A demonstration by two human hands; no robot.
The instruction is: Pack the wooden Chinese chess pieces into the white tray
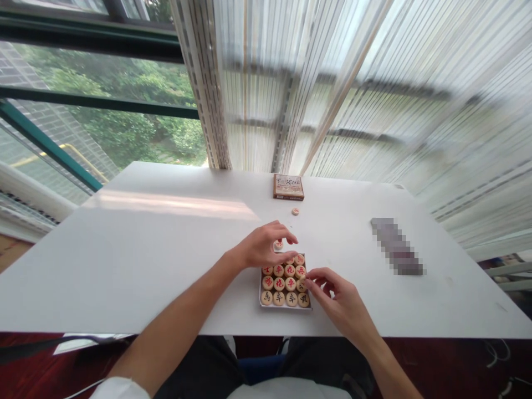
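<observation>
Round wooden xiangqi pieces with red and black characters fill a shallow open box on the white table in front of me. My left hand hovers over the box's far side, thumb and fingers spread apart with nothing between them, and hides some pieces there. Just behind those fingers is a loose red-marked piece. At the box's right edge, my right hand pinches a xiangqi piece in the right-hand column with thumb and index finger. Farther back, one more loose piece lies on the table.
A printed brown box lid lies near the table's far edge. To the right sits a blurred-out dark oblong object. The white table reaches to a striped string curtain and a window.
</observation>
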